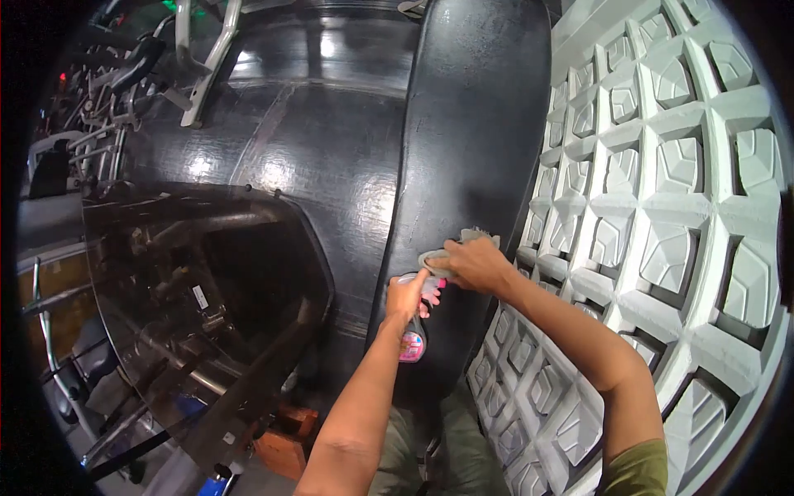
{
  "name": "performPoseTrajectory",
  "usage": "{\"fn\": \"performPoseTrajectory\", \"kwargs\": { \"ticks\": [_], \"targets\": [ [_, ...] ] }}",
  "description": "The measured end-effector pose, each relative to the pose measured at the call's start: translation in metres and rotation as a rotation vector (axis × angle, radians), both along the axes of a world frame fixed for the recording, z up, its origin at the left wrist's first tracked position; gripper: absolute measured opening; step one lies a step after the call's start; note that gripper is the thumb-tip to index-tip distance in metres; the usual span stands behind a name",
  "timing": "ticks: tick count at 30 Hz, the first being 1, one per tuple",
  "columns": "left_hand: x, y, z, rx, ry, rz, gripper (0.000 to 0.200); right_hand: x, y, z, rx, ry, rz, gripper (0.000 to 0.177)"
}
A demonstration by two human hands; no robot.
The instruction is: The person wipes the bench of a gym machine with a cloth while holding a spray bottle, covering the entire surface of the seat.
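My left hand (pixel 405 298) is wrapped round the neck of a spray bottle with a pink nozzle and a colourful pink label (pixel 411 347). Just right of it, my right hand (pixel 475 264) grips a greyish cloth (pixel 436 263), part of which sticks out past the fingers. Both hands are over the near half of a long black padded bench (pixel 471 124), close together. The cloth lies right at the bench's surface, beside the nozzle.
A white latticed wall (pixel 645 198) runs along the right of the bench. On the left stands a dark transparent panel (pixel 207 306) before exercise machine frames (pixel 198 91). Black matting (pixel 331 140) covers the floor, and an orange-brown box-like object (pixel 285 446) sits low at left.
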State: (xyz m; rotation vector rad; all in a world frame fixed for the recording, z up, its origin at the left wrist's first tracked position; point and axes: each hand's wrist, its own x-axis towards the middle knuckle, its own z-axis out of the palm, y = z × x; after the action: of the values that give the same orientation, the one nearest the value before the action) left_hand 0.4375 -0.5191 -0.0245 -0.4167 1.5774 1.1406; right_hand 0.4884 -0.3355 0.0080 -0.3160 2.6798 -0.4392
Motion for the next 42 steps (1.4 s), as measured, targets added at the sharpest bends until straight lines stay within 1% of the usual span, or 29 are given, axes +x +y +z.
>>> {"fn": "performPoseTrajectory", "kwargs": {
  "ticks": [1,4,8,9,12,13,16,17,20,24,26,27,30,31,34,35,38,40,42],
  "targets": [
    [-0.001,0.002,0.004,0.001,-0.031,0.025,0.040,-0.002,0.008,0.001,0.052,0.091,0.014,0.049],
    [-0.002,0.003,0.003,0.007,-0.044,0.020,0.040,-0.009,0.036,-0.003,0.074,0.175,-0.350,0.046],
    [-0.001,0.005,0.006,0.007,-0.020,0.021,0.042,0.002,0.042,-0.006,-0.012,0.242,-0.518,0.045],
    [0.000,0.004,0.004,0.010,-0.028,0.020,0.043,0.008,0.034,-0.002,0.022,0.142,-0.466,0.046],
    [0.000,0.006,0.007,-0.012,-0.013,0.022,0.043,0.032,0.022,0.001,-0.054,0.059,-0.130,0.044],
    [0.001,0.006,0.006,-0.006,-0.011,0.025,0.043,0.034,0.025,0.000,-0.068,0.046,-0.124,0.043],
    [0.000,0.004,0.003,-0.011,-0.017,0.001,0.044,0.030,0.048,0.000,-0.010,0.126,-0.391,0.041],
    [0.000,0.004,0.002,-0.011,-0.015,0.000,0.044,0.027,0.056,0.001,0.012,0.162,-0.548,0.038],
    [0.000,0.004,0.003,-0.011,-0.012,0.000,0.044,0.031,0.060,0.007,0.043,0.200,-0.788,0.041],
    [0.000,0.006,0.006,-0.017,-0.009,0.010,0.045,0.073,0.026,0.001,-0.209,0.167,-0.602,0.041],
    [-0.001,0.008,0.007,-0.016,0.000,0.011,0.045,0.083,0.023,0.002,-0.212,0.092,-0.640,0.036],
    [-0.001,0.009,0.009,-0.015,0.003,0.009,0.045,0.085,0.021,0.003,-0.217,0.051,-0.660,0.034],
    [0.000,0.005,0.006,-0.016,-0.019,0.007,0.045,0.069,0.041,-0.003,-0.124,0.161,-0.924,0.032],
    [0.000,0.006,0.005,-0.013,-0.029,0.008,0.045,0.059,0.047,0.002,-0.092,0.168,-1.012,0.033],
    [-0.001,0.007,0.008,-0.022,-0.016,0.002,0.045,0.056,0.036,-0.001,-0.102,0.227,-1.094,0.035],
    [0.000,0.007,0.009,-0.026,-0.012,0.000,0.045,0.064,0.025,0.004,-0.083,0.159,-1.086,0.037],
    [0.000,0.010,0.011,-0.033,-0.005,-0.003,0.045,0.100,-0.016,0.003,-0.165,0.097,-1.087,0.038],
    [0.000,0.010,0.010,-0.046,-0.006,-0.006,0.045,0.121,-0.043,0.007,-0.214,0.055,-1.156,0.040],
    [0.001,0.006,0.003,-0.017,-0.001,0.002,0.046,0.125,-0.051,0.004,-0.245,0.048,-1.237,0.040]
  ]
}}
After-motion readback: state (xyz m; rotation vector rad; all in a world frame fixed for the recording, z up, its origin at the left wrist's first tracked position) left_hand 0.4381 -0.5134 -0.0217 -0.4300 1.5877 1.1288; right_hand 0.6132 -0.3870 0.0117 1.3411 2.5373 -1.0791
